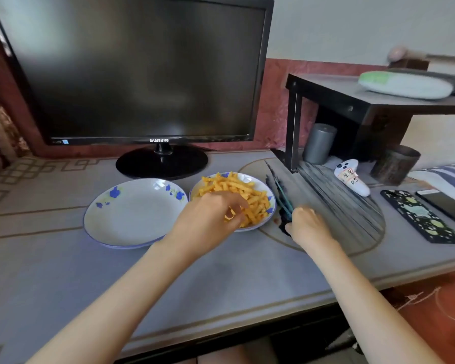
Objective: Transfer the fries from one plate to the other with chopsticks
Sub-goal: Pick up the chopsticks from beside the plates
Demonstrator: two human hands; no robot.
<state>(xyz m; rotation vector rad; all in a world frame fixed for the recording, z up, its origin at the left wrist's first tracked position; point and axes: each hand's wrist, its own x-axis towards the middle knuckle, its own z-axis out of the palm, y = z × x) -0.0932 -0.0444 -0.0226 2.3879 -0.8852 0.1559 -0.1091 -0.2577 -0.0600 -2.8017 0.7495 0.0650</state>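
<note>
Grey desk (63, 271) under a monitor (137, 69); fries (237, 187) heaped in the right plate (260, 179) mid-desk. Over them, left hand (208, 222) curled, hold unclear; right hand (307, 227) gripping chopsticks (283, 195) beside that plate's right rim.

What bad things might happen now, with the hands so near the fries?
The fries are piled high and the left hand hangs right over them, so it might knock some off their plate. The right hand grips the chopsticks at their near end, beside that plate; swinging them up might bump its rim or flick fries out.
</note>
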